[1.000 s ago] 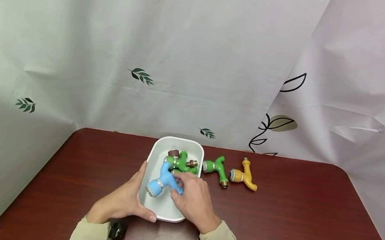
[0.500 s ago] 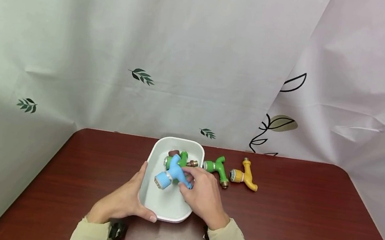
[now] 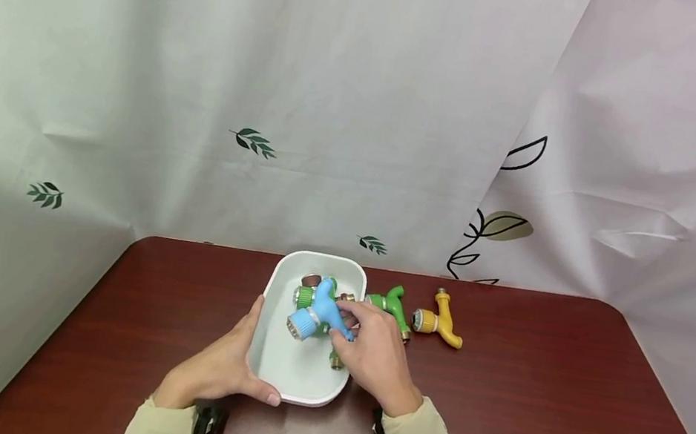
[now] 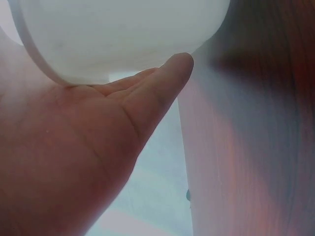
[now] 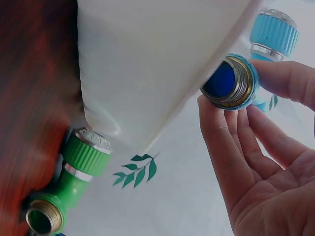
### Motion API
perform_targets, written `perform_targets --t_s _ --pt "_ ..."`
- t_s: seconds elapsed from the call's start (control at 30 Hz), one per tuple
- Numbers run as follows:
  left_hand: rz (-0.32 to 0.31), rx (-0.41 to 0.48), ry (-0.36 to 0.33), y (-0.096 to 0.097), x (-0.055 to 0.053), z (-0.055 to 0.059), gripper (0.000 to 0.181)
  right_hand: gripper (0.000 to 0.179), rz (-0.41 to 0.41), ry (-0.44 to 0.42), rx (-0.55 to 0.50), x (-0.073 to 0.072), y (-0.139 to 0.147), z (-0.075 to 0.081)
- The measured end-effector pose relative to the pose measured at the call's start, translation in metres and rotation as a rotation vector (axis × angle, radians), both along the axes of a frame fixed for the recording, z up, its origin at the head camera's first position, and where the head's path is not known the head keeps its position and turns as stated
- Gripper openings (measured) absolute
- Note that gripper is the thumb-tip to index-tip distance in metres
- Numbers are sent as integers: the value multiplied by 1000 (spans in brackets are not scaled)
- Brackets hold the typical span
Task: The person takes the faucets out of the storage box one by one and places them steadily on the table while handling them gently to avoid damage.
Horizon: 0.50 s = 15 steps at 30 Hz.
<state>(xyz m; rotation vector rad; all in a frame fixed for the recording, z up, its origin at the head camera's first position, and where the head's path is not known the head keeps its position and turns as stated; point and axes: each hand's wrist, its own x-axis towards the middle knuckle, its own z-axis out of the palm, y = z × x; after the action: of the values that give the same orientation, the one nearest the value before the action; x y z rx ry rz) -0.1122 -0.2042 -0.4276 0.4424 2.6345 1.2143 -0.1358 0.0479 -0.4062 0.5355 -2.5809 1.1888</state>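
Note:
A light blue plastic tap (image 3: 324,308) is pinched between the thumb and fingers of my right hand (image 3: 376,352), above the white tray (image 3: 279,379). In the right wrist view, the blue tap's (image 5: 273,34) threaded brass end faces the camera beside the tray's wall (image 5: 147,54). Green taps (image 3: 304,296) and a brownish round piece (image 3: 311,280) lie in the far part of the tray, partly covered by the blue tap and right hand. My left hand (image 3: 214,366) rests on the tray's left side, fingers straight along the wall, thumb across the near corner.
Right of the tray, a green tap (image 3: 398,304) lies on the dark red table (image 3: 531,394), partly behind the right hand. A yellow tap (image 3: 443,323) lies farther right. A pale patterned sheet (image 3: 339,96) hangs behind the table.
My right hand has carried the blue tap rightward and toward the far end of the tray, uncovering a green tap's brass end. The left hand has stayed against the tray.

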Motion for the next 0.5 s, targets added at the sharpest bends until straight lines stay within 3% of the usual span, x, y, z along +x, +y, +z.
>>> perform_targets --t_s 0.23,0.5 --pt "-9 3 43 0 -1 -2 155 32 -34 -16 -4 -1 9 4" --pt "1 -3 13 0 0 -1 156 31 -81 -33 -3 -6 26 8"
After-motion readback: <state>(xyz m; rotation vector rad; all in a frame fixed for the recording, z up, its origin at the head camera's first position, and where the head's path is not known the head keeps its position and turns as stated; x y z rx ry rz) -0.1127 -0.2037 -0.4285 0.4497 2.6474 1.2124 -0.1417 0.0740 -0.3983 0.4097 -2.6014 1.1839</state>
